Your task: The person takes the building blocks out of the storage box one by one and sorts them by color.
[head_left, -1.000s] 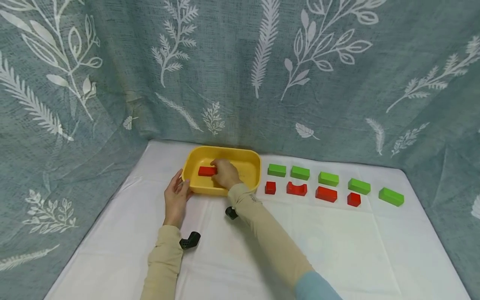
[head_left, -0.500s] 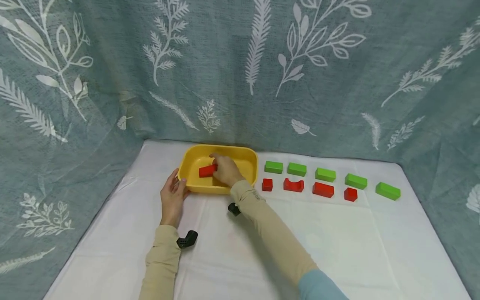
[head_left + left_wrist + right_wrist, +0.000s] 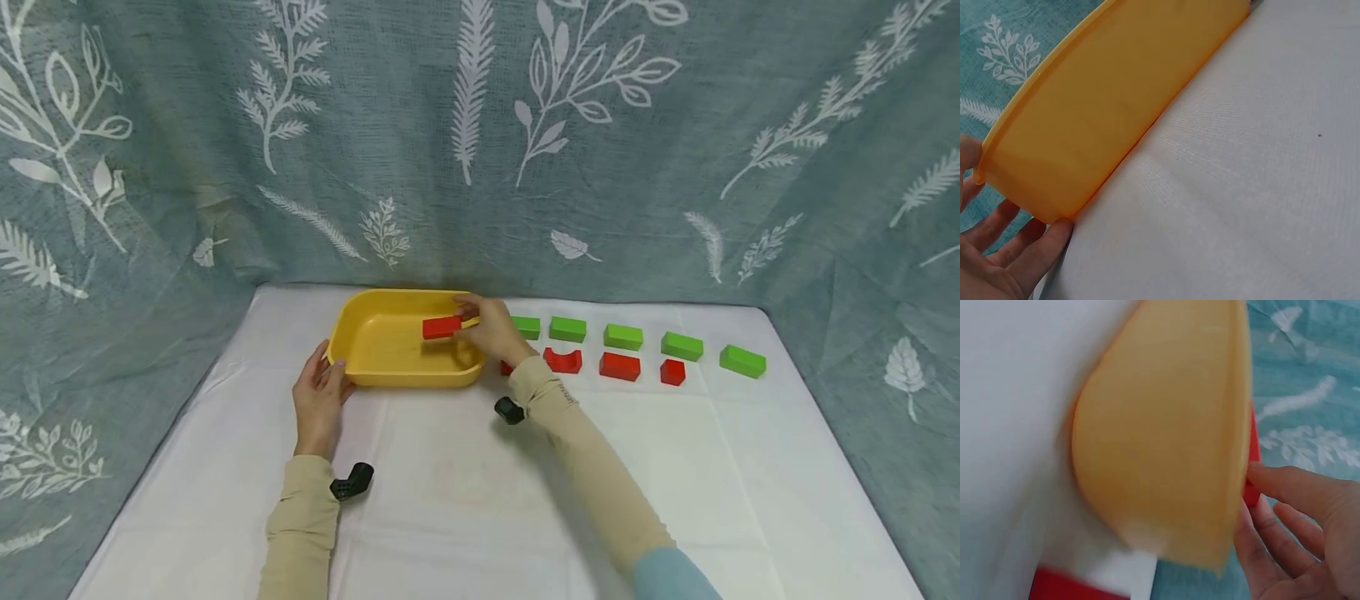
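Note:
My right hand [image 3: 491, 332] pinches a red rectangular block [image 3: 441, 327] between thumb and fingers, above the right part of a yellow plastic tray [image 3: 405, 377]. In the right wrist view the tray's end wall [image 3: 1160, 437] hides most of that block [image 3: 1252, 494]; fingers and thumb meet on its near end. My left hand [image 3: 318, 404] holds the tray's left front corner. The left wrist view has the left thumb [image 3: 1047, 247] against the bottom of the wall and the fingers round the tray's end.
Right of the tray runs a back row of green blocks [image 3: 622, 337]. Before it lie a red block with a curved notch [image 3: 562, 361], a red rectangular block [image 3: 619, 367] and a red cube [image 3: 672, 372]. My right hand partly covers another red piece [image 3: 506, 367]. A curtain [image 3: 420, 167] hangs behind.
The right hand has lifted the red block from the tray floor and carried it rightward to the tray's right rim. The left hand stays at the tray corner. The head view has shifted slightly.

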Available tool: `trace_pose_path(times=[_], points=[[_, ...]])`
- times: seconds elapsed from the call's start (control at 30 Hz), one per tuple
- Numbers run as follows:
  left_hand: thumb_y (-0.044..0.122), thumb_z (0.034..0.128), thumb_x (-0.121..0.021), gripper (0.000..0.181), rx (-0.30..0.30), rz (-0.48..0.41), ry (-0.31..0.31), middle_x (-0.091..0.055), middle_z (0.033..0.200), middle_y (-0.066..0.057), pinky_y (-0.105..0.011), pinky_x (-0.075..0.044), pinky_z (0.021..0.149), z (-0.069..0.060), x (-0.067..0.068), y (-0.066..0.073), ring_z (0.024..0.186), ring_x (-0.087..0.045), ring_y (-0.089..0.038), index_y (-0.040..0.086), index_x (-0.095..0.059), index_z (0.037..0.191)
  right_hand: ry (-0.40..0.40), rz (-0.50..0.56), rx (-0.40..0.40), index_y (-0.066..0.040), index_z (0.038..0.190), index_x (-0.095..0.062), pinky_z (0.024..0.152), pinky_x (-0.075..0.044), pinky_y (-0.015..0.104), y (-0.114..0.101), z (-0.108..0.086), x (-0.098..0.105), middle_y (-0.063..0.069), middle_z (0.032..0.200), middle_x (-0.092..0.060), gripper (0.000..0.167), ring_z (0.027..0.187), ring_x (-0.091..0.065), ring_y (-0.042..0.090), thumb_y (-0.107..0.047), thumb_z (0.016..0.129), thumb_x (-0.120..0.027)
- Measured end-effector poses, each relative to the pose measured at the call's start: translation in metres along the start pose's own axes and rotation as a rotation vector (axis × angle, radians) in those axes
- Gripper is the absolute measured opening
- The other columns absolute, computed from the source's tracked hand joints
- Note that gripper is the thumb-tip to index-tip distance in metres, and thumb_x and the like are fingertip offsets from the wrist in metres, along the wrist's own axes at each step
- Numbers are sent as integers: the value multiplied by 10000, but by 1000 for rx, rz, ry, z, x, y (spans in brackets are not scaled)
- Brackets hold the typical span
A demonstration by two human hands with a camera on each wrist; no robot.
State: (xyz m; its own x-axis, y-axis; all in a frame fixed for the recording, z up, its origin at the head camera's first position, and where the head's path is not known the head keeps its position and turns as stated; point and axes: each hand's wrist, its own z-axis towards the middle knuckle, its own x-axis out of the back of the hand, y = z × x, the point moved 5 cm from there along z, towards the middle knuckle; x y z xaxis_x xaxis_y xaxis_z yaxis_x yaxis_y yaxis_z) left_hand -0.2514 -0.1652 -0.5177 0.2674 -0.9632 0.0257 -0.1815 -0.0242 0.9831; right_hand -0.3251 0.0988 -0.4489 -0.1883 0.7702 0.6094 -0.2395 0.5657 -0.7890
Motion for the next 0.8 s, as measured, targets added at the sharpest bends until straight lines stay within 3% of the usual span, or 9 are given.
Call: trace_pose_path(times=[0.3,0.63,0.8], points=[[266,1026,-509,523,30,-3,21,-405,1480,-93,-241,-515,947,2,1,0,1265,-496,-223,304,-353,1524,70,35,-48,-2,1365,-548,858,-572,334,24,-30,47,138,1158,-678,574,1068,-636,276,-5,831,-759],[293,1018,-525,530,20,-43,-2,-399,1461,-96,-221,-514,935,3,-3,0,1250,-502,-216,301,-357,1521,145,46,-122,-14,1399,-512,895,-564,407,65,-83,113,163,1210,-642,590,1122,-608,299,33,850,-723],[267,1016,-532,518,38,-48,11,-395,1465,-98,-160,-523,870,5,-2,1,1236,-504,-200,313,-378,1510,176,-34,-142,-18,1411,-497,895,-562,430,85,-106,134,179,1219,-635,590,1122,-608,319,26,863,-712]])
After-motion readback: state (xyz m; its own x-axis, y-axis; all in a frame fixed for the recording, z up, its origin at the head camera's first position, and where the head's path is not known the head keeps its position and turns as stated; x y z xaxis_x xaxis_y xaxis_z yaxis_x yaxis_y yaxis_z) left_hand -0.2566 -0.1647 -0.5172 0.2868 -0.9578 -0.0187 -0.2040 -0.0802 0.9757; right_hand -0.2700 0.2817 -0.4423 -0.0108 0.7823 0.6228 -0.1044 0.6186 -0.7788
